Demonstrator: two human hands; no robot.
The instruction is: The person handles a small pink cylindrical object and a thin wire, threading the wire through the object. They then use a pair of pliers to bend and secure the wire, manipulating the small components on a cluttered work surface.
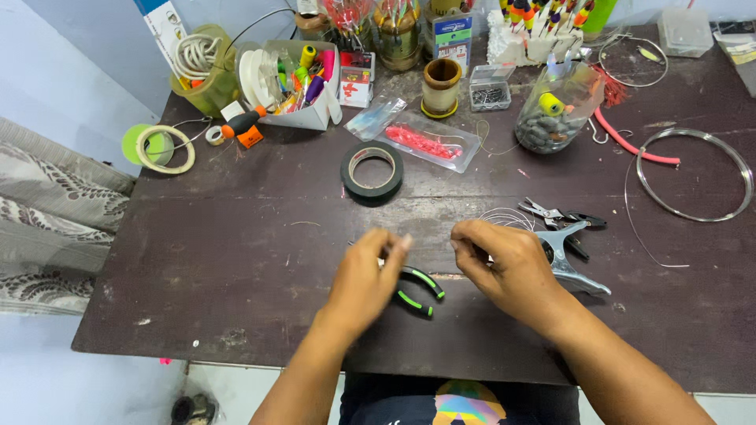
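The pair of small pliers with black handles edged in green [416, 290] lay flat on the dark brown wooden table [236, 260], near the middle of its front edge, its handles spread and pointing toward the right front corner. The jaw end was hidden under the person's left hand [366, 275], so I could not tell whether that hand touched the tool. The left hand's fingers [398, 245] were pinched together at the tips, and the right hand [504, 264], just beside it, had its fingertips [461, 232] drawn in the same way; whatever passed between them was too fine to make out. A loose coil of thin silvery wire [504, 216] lay just behind the right hand, so I judged the hands were working a strand of wire, with the pliers set down within reach.

To my eye the work stood at a fiddly finger stage, and any next move would call for a steady pinch and a free hand for the pliers.

Right of the right hand sat a shiny metal clamp-like tool [571, 260] and dark-handled cutters [563, 216]. Toward the middle of the table lay a roll of black tape [372, 171], and near the right edge a large wire ring [693, 175].
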